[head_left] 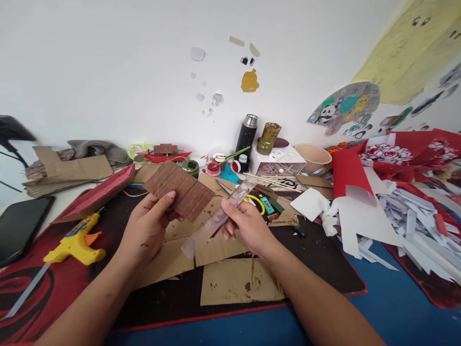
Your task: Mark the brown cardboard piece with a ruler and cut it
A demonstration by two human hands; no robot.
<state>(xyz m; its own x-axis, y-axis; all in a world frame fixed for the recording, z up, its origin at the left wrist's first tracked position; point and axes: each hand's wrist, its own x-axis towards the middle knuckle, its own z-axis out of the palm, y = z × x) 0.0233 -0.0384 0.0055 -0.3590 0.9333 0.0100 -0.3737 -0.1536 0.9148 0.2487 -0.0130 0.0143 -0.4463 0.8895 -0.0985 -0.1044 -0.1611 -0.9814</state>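
In my left hand (pixel 149 223) is a brown-painted piece of cardboard (pixel 183 190), pinched at its lower left edge between thumb and fingers and tilted up. My right hand (pixel 248 223) grips a clear plastic ruler (pixel 203 235) that slants from lower left to upper right. A thin dark stick, perhaps a pencil, pokes out under the ruler beside my right fingers; most of it is hidden. The cardboard and the ruler are apart. Below both hands, flat brown cardboard sheets (pixel 239 286) with dark paint spots lie on the black and red mat (pixel 324 269).
At left are a yellow hot glue gun (pixel 77 242), a phone (pixel 23 226) and a pink-lined cardboard boat shape (pixel 95 194). Paint jars (pixel 213 168), a black thermos (pixel 247 132) and a white drawer box (pixel 277 161) stand behind. Paper strips (pixel 414 226) pile up at right.
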